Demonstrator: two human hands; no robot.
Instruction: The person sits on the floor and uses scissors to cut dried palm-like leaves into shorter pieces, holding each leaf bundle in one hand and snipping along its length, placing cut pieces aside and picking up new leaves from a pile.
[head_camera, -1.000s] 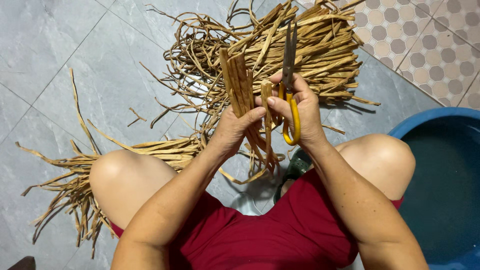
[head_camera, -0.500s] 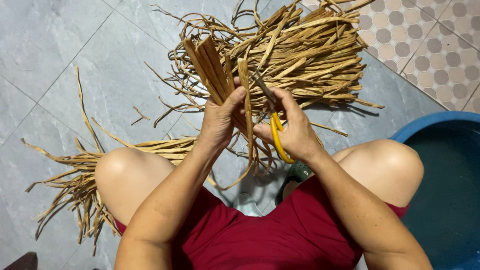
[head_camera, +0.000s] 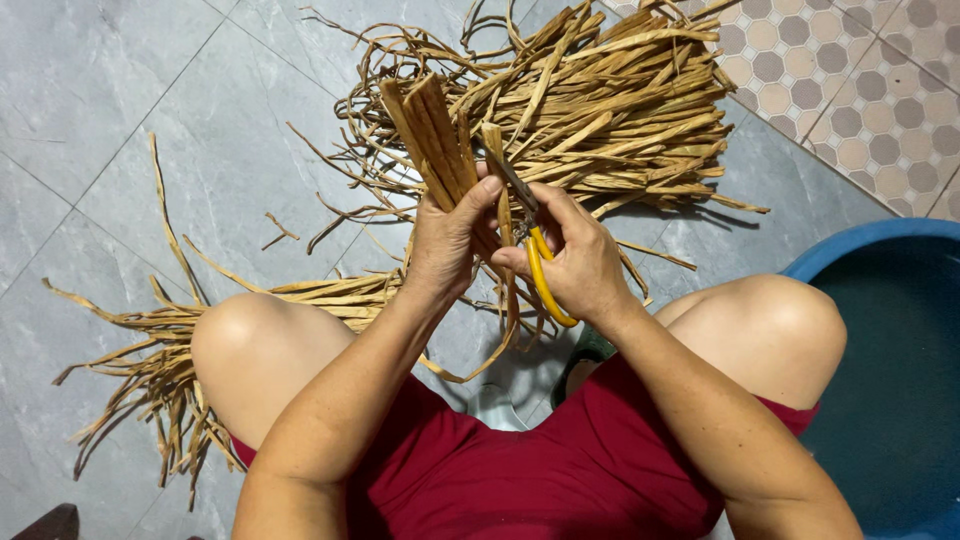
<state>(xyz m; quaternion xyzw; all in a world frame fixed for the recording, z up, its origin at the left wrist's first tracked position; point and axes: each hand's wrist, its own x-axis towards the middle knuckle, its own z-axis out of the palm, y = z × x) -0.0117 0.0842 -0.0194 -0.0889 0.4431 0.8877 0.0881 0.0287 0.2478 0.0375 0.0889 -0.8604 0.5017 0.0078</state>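
Scissors (head_camera: 535, 262) with yellow handles sit in the right hand (head_camera: 580, 262), whose grip is pressed around the handles, the thumb and forefinger through or against the loops; the dark blades point up and to the left toward the bundle and seem to meet a single dried strip (head_camera: 497, 170) that stands up between the two hands, though whether the blades are apart or together cannot be told. Just to the left, the left hand (head_camera: 447, 245) has its grip pinched on a small bundle of flat dried strips (head_camera: 432, 135), thumb across the front and the fingers behind, so that the squared top ends fan upward and lean a little to the left. Both hands are raised above the knees of the seated person, who wears dark red clothing (head_camera: 540, 470). Farther off, on the grey tiled floor (head_camera: 120, 120), lies a large loose heap of the same tan strips (head_camera: 610, 110), spread toward the right. Nearer and to the left, beside the left knee, a second, thinner sheaf of strips (head_camera: 150, 360) lies along the floor, its ragged ends trailing toward the near left corner. At the far right corner the floor changes to patterned tiles (head_camera: 860, 90), and at the near right stands a blue plastic basin (head_camera: 890, 250), just beside the right knee.
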